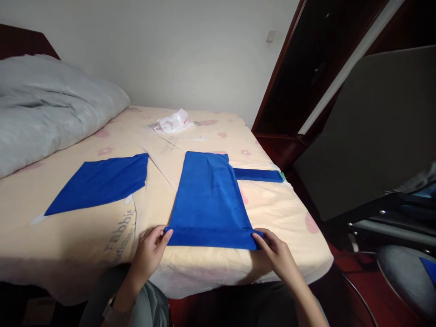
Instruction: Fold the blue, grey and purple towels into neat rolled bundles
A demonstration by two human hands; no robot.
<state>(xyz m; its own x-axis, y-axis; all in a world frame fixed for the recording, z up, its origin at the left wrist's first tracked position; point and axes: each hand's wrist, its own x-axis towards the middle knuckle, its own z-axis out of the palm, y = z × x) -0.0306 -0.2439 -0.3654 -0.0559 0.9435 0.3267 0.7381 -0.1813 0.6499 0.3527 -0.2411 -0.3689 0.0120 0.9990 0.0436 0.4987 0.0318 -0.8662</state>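
A blue cloth (209, 195) lies spread on the bed in front of me, its near edge turned up into a straight folded band. My left hand (152, 247) pinches the left end of that band between thumb and fingers. At the right end, my right hand (271, 247) grips the other corner the same way. Beyond the cloth's right side lies a narrow blue strip (259, 175) with a green tip; its left end meets the cloth's edge, and I cannot tell whether it is joined. Another blue cloth piece (102, 184) rests flat to the left.
A crumpled white plastic bag (175, 121) sits farther back on the patterned bed sheet (211, 263). A grey quilt (51, 106) is heaped at the left. The bed's right edge runs beside a dark panel (371, 127), and a round grey seat (405, 277) stands at the lower right.
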